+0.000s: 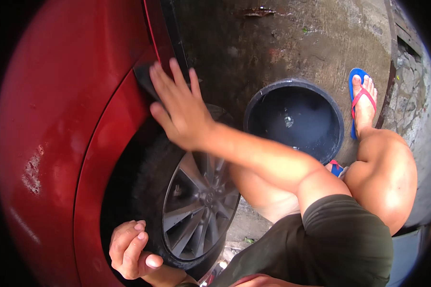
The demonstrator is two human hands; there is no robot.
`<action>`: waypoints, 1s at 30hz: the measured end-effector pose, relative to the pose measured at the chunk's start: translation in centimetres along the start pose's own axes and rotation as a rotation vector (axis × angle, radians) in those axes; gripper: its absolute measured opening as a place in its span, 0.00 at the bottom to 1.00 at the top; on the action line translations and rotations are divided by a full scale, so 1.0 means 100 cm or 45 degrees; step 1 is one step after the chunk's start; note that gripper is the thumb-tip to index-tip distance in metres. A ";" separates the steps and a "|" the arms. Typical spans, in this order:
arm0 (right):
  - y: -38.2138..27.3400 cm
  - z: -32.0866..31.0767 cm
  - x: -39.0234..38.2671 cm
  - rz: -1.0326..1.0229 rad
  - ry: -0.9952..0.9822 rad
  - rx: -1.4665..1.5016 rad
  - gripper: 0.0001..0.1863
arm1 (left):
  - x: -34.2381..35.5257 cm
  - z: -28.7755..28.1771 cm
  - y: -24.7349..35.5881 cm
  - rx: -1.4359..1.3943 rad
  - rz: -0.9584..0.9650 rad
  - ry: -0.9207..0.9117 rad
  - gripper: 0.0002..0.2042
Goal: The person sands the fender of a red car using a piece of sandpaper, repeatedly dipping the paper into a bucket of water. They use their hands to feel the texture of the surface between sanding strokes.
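My right hand [184, 112] reaches across to the rear edge of a red car's wheel arch [112, 136]. Its fingers are spread and slightly blurred, and no object shows in them. Beside the fingertips is a dark flat piece [146, 79]; whether I touch it cannot be told. Below the hand sits the car's wheel [208, 198], a black tyre around a grey multi-spoke rim. My left hand [133, 251] hovers by the lower part of the tyre and arch, fingers loosely curled in, with nothing visible in it.
A round black tub [337, 107] with dark liquid stands right of the wheel on stained concrete [215, 43]. My foot in a blue flip-flop with a red strap [357, 100] is beyond it. A rough stone edge [407, 86] runs along the right. Pale smears [32, 172] mark the red body panel.
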State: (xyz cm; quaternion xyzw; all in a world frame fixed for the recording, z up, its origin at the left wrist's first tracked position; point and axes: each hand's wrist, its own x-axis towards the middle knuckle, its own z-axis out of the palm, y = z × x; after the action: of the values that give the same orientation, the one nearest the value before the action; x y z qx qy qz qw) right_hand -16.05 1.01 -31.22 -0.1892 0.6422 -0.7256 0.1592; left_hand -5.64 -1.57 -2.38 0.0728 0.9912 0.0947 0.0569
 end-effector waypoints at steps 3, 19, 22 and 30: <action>0.000 -0.001 0.004 -0.031 0.062 -0.035 0.37 | 0.000 -0.003 -0.001 -0.025 -0.011 0.020 0.31; 0.018 -0.001 -0.013 -0.060 -0.142 0.372 0.41 | 0.002 0.001 0.002 0.006 0.003 0.027 0.31; 0.013 -0.006 -0.001 -0.070 -0.152 0.313 0.42 | 0.001 -0.004 0.003 -0.002 -0.017 0.024 0.31; 0.010 -0.001 -0.012 -0.065 -0.113 0.342 0.40 | 0.001 -0.002 -0.001 -0.014 -0.021 0.031 0.31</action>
State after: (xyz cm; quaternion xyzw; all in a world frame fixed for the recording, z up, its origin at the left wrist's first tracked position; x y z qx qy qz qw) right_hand -15.04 1.53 -32.27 -0.2143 0.5266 -0.7997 0.1929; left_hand -5.78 -1.73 -2.17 0.0630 0.9919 0.1005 0.0462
